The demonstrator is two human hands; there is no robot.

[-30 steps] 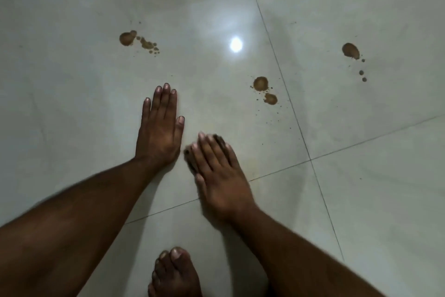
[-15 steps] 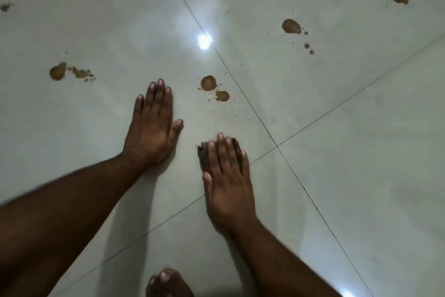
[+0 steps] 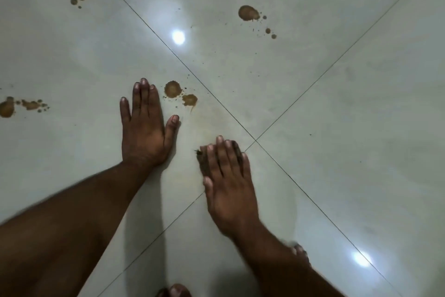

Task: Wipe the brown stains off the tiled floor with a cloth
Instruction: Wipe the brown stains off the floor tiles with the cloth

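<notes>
Two flat hands — right hand presses dark cloth on glossy tile.

Bare toes at bottom edge; two bright light reflections w/ glare, one upper-mid, one lower-right.

Dark brown cloth under right hand, nr tile joint crossing; left hand flat beside nearest brown floor stains.

Left hand flat, fingers straight, right hand seemingly flat too
</notes>
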